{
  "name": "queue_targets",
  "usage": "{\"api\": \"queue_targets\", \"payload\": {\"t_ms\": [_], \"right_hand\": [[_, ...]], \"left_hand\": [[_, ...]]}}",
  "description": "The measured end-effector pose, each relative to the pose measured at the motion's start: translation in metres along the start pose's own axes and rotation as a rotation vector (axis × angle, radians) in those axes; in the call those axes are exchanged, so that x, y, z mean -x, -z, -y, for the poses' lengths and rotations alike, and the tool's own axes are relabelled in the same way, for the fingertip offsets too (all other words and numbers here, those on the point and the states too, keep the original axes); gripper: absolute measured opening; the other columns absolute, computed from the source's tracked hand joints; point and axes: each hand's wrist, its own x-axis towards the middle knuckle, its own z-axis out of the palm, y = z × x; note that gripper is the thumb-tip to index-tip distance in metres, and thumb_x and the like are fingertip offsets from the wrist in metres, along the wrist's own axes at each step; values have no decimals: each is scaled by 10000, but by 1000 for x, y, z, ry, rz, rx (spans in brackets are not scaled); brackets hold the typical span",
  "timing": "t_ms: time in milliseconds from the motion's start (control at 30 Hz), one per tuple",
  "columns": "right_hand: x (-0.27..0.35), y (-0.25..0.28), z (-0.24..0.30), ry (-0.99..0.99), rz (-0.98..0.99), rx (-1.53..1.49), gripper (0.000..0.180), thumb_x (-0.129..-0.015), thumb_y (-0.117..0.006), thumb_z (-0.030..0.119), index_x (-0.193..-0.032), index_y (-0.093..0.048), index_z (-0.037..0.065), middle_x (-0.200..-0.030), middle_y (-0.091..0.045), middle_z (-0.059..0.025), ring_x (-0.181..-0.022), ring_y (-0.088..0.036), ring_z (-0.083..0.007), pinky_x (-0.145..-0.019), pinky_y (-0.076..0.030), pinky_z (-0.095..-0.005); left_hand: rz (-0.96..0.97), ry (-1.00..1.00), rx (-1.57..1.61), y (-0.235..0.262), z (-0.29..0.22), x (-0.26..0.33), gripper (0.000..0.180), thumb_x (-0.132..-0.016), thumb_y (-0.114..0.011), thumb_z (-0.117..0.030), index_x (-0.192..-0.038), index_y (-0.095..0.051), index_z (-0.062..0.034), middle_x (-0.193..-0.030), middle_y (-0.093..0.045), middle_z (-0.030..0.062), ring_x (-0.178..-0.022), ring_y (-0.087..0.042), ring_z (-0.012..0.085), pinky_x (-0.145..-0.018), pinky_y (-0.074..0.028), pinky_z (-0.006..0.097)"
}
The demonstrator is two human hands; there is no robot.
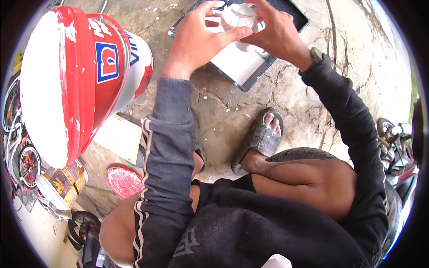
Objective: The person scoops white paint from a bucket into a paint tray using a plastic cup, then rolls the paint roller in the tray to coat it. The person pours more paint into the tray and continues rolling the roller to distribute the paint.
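Note:
At the top middle, a white, lumpy, wet-looking object (240,17) is held between both hands; I cannot make out its exact kind. My left hand (200,41) grips it from the left with curled fingers, the thumb stretched across its near side. My right hand (278,36) is closed on it from the right, thumb near the left thumb. Some fingertips are hidden behind the object or smeared with white. Under the hands lies a black tray (244,86) with white paint (227,64) in it.
A large red-and-white paint bucket (107,85) is close on the left. Below it are a pale flat board (118,137), a red paint-smeared lid (124,182) and a yellow-brown bucket (67,183). Bicycles (27,163) and a motorbike (395,138) flank me. My sandalled foot (261,138) rests on cracked concrete.

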Motion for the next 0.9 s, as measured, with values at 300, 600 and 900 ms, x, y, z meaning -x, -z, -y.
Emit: {"api": "queue_targets", "payload": {"t_ms": [300,600,900], "right_hand": [[1,-6,4,140,-218,125,690,-767,-847,429,-1312,-534,147,-958,-754,-99,-951,-735,-330,-996,-361,-642],[3,14,24,89,-219,20,673,-769,-831,414,-1285,-517,118,-986,-738,-94,-1015,-705,-315,-1039,-317,-645],[-3,8,21,-16,-150,-49,720,-739,-854,379,-1310,-508,108,-1064,-736,-91,-1103,-682,-316,-1072,-323,-589]], "left_hand": [[-115,18,-424,-7,-32,-10,536,-698,-839,-385,-979,-694,47,-984,-730,259,-936,-724,400,-822,-579,467],[-93,8,-545,1,-61,-19,551,-682,-798,-376,-1005,-658,48,-1044,-697,250,-1032,-656,432,-901,-528,512],[13,56,-717,0,-60,-35,485,-692,-826,-342,-985,-675,15,-1002,-703,232,-996,-667,426,-866,-530,499]]}}
